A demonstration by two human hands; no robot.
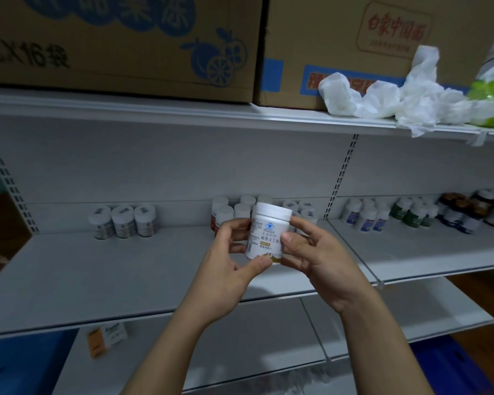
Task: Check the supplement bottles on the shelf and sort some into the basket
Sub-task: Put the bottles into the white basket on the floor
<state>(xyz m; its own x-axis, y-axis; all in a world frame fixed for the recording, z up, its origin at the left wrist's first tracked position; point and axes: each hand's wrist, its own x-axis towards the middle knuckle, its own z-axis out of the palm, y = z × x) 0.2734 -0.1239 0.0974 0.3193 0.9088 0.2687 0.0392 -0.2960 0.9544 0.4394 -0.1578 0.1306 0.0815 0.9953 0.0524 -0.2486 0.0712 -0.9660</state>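
Counted two cardboard boxes along the top of the frame. Logged one held bottle at centre, between left hand and right hand. Recorded three grey-label bottles at centre left and one orange-and-white carton at lower left. Could not total the bottle cluster behind the hands, nor the blurred bottle rows at right.

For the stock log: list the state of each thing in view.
white bottle, upright, cap on, held in both hands
left hand, grips the white bottle
right hand, grips the white bottle
three shelf bottles, upright, capped
plastic bags, crumpled
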